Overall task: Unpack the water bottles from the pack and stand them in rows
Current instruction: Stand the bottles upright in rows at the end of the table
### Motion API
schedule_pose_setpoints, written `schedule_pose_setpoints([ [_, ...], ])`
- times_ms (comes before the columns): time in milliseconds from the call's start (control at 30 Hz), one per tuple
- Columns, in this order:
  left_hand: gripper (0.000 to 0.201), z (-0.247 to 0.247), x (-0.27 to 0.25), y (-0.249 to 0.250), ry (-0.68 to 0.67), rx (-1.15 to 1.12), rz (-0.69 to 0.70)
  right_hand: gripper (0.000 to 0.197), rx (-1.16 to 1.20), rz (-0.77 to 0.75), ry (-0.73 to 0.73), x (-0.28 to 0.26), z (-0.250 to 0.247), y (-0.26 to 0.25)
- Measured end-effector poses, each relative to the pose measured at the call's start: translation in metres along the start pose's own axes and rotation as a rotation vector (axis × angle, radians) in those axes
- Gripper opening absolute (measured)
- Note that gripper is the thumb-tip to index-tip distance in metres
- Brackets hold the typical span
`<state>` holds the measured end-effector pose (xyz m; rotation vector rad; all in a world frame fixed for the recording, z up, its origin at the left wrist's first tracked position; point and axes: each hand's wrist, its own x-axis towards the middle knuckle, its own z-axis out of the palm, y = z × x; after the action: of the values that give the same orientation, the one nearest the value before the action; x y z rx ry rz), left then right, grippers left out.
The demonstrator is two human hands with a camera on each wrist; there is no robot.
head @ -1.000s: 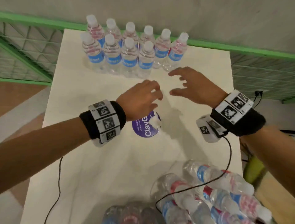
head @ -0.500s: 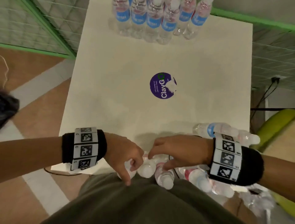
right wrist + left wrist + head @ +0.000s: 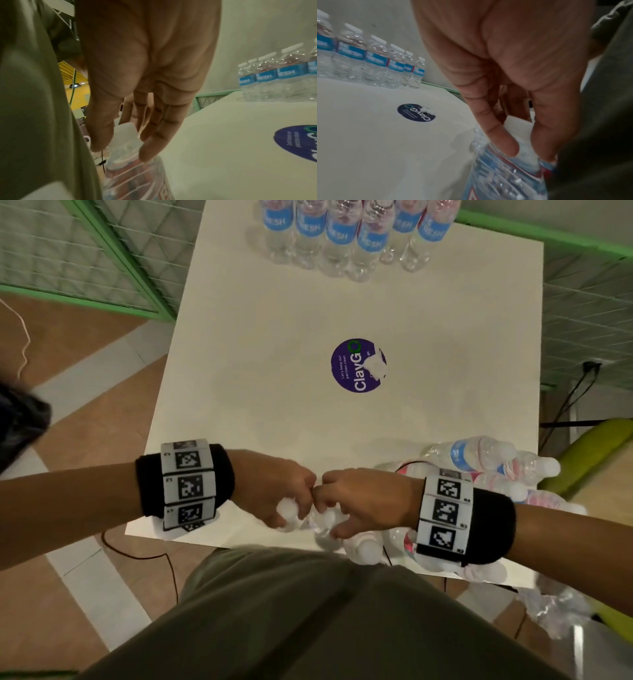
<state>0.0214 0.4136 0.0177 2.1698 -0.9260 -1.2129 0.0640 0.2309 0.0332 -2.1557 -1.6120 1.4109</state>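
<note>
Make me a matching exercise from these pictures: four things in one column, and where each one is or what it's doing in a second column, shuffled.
Things:
1. standing bottles
2. purple sticker
3. left hand
4. lying bottles

Places or states:
A. middle of the table
B. near right corner of the table
C. far edge of the table
D. pinching a bottle cap at the near edge

Pairs: 1-C, 2-A, 3-D, 4-B

Looks like a staged recording space rather than a home: a plain white table (image 3: pixel 274 440) carries a round purple sticker (image 3: pixel 356 366) about keeping pantries clean, green wire-mesh fencing (image 3: pixel 85 261) boxes it in, cables (image 3: pixel 565 402) trail over a tan-and-white tiled floor (image 3: pixel 85 364).
</note>
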Motion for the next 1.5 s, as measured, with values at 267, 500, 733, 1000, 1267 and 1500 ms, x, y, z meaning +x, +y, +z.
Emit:
schedule_pose_setpoints([
  [267,0.025,-0.077,-0.011,-0.048,0.379,-0.123,-0.272,0.025,0.032,0.204,0.198,0.013,-0.083,0.043],
  [500,0.029,-0.155,-0.002,-0.088,0.628,-0.033,-0.377,0.027,0.010,0.358,0.450,0.037,-0.158,0.092],
  [733,0.041,-0.185,0.003,-0.119,0.718,-0.041,-0.362,0.033,0.028,0.357,0.523,0.047,-0.198,0.117],
  [1000,0.037,-0.188,0.015,-0.127,0.868,-0.083,-0.533,0.031,0.176,0.452,0.605,0.055,-0.209,0.128],
  [1267,0.040,-0.196,0.009,-0.136,0.841,-0.133,-0.508,0.035,0.333,0.519,0.619,0.061,-0.215,0.141],
  [1500,0.028,-0.197,0.017,-0.137,0.893,-0.110,-0.481,0.028,0.206,0.424,0.707,0.069,-0.206,0.142],
])
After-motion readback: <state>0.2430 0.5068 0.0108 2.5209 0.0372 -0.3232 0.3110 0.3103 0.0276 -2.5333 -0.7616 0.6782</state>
